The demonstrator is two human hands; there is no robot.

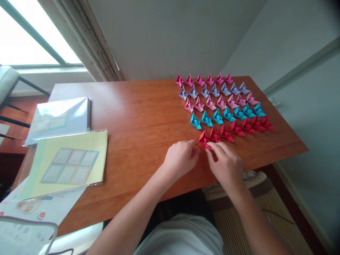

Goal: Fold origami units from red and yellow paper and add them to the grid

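Note:
At the near left end of the red row, a red folded paper boat stands on the wooden table. The thumb and forefinger of my right hand pinch its near right side. My left hand is by its left end, fingers curled and the forefinger tip at or very near the paper; nothing shows in that hand. More red paper boats run off to the right. Behind them are rows of turquoise boats, pink boats, lavender boats and magenta boats.
The brown table meets the wall at the back. On its left lie a yellow plastic-sleeved pack, a pale wrapped pack and a printed sheet. A chair stands near the window; a striped mat lies below right.

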